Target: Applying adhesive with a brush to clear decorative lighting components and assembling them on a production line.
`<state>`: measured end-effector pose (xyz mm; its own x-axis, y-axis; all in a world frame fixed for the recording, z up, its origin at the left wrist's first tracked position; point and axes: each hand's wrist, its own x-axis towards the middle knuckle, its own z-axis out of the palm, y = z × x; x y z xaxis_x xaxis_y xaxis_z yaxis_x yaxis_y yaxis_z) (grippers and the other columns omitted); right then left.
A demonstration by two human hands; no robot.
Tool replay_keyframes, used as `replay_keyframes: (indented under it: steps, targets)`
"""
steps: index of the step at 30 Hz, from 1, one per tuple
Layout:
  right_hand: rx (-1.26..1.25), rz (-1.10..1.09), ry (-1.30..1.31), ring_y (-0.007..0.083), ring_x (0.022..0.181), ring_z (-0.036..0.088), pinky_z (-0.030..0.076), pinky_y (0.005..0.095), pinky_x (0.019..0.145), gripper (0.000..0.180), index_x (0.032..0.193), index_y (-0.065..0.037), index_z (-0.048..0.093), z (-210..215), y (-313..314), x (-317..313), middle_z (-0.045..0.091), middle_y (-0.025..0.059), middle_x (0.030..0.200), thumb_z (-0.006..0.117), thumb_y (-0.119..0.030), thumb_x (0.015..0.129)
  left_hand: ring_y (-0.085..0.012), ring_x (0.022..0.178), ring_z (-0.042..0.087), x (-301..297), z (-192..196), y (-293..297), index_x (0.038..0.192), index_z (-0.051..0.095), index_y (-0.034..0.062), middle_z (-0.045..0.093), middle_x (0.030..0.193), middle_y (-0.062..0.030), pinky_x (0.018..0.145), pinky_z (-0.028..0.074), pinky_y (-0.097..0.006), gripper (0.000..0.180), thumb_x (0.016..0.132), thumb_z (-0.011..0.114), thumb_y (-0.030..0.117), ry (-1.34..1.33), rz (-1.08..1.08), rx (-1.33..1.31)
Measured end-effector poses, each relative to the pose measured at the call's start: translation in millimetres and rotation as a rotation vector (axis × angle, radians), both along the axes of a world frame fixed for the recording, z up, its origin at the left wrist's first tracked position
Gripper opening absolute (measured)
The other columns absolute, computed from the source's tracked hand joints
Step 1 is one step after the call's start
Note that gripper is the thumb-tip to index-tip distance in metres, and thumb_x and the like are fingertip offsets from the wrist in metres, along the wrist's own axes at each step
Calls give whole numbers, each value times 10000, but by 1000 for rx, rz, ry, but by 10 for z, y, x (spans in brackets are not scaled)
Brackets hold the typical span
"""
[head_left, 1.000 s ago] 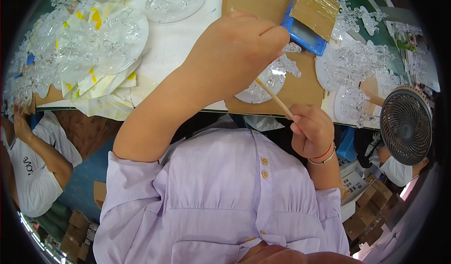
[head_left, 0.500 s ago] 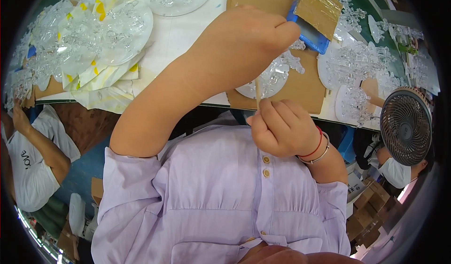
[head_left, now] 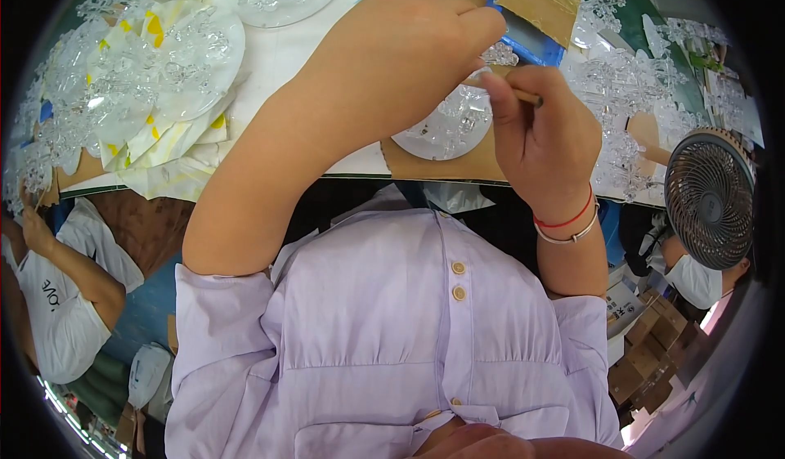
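My right hand [head_left: 549, 136] is closed round a thin wooden stick [head_left: 527, 96] with a dark tip, pinched between thumb and fingers. The stick lies nearly level and points toward my left hand [head_left: 433, 38]. That hand is bent over like a fist, its back toward me; the fingers curl away, and whatever they hold is hidden. Just beneath both hands, a round clear plate [head_left: 448, 132] bearing small clear plastic pieces rests on a brown cardboard sheet [head_left: 409, 163]. Beyond the right hand stands a blue box [head_left: 536, 44] with a taped cardboard flap [head_left: 540, 3].
Clear plastic pieces on round plates and yellow-marked sheets [head_left: 168, 156] are heaped at left. More clear pieces [head_left: 625, 83] crowd the right, beside a black fan [head_left: 710, 197]. A co-worker in a white shirt [head_left: 69, 295] sits at far left, another person [head_left: 695, 275] at far right.
My right hand has lifted up and away from my chest toward the left hand. The stick has turned from upright to nearly level. My left hand stays bent over, shifted slightly with the view.
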<state>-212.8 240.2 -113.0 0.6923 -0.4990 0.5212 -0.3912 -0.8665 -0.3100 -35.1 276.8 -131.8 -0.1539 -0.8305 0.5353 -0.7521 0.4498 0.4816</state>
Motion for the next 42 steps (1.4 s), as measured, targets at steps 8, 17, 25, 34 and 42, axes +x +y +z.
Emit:
replay_keyframes:
  steps: [8, 17, 25, 34, 42]
  targets:
    - [260, -116, 24, 140, 559, 594, 449, 232, 529, 105, 903, -19, 537, 30, 41, -248, 648, 80, 735, 622, -76, 925, -295, 708, 597, -45, -50, 57, 900, 594, 66, 607, 779, -82, 602, 465, -381, 176, 778, 713, 109, -84, 81, 16]
    - [72, 97, -91, 190, 593, 613, 464, 248, 543, 100, 895, 15, 530, -156, 50, -351, 641, 123, 771, 630, 7, 889, -276, 707, 597, -98, 9, 81, 916, 614, 61, 614, 767, -82, 609, 466, -364, 163, 804, 708, 133, -37, 94, 52]
    - [219, 39, -130, 132, 554, 570, 452, 222, 526, 70, 928, 24, 520, -184, 146, -669, 642, 132, 768, 578, -13, 932, -288, 760, 606, -105, -68, 73, 883, 540, 65, 605, 787, -79, 630, 480, -388, 175, 801, 684, 123, 18, 92, -10]
    - [96, 158, -150, 248, 612, 617, 467, 284, 522, 130, 934, 2, 519, -223, 91, -542, 628, 160, 774, 634, 8, 873, -252, 707, 627, -89, -45, 68, 955, 616, 43, 631, 779, -89, 611, 491, -335, 208, 786, 733, 75, 9, 76, 0]
    - [-25, 160, 33, 294, 629, 619, 482, 338, 525, 178, 872, -4, 539, -140, 166, -438, 639, 157, 803, 705, -27, 814, -246, 717, 634, -97, -35, 67, 948, 621, 42, 637, 780, -85, 619, 496, -331, 198, 788, 734, 74, -14, 97, 15]
